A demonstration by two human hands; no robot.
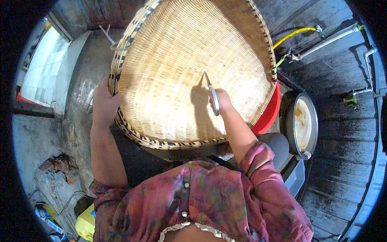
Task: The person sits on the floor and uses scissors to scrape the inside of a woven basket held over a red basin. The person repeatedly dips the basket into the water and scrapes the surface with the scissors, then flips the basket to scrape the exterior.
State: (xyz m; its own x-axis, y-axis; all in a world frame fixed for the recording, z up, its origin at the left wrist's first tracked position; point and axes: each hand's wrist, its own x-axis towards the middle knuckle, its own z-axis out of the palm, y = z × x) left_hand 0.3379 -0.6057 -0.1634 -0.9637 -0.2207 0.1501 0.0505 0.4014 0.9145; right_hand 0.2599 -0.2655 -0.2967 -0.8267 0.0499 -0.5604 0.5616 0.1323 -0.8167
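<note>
A large woven bamboo tray (169,80) with a dark-and-light bound rim is tilted up in front of me. My left hand (107,101) is closed around its left rim, with the thumb on the inner side. Over the lower middle of the weave, my right hand (220,101) grips a small knife (213,94) with a pale grey handle. Its narrow, pointed blade is directed away from me, and its shadow falls on the weave. Whether the tip touches the tray I cannot tell.
A red basin (269,117) shows behind the tray's right edge. Farther right stands a metal pot (304,125) with pale contents, above a light plastic tub (296,177). A yellow hose (294,35) and pipes (330,42) run along the dark right wall. A yellow bag (85,224) lies lower left.
</note>
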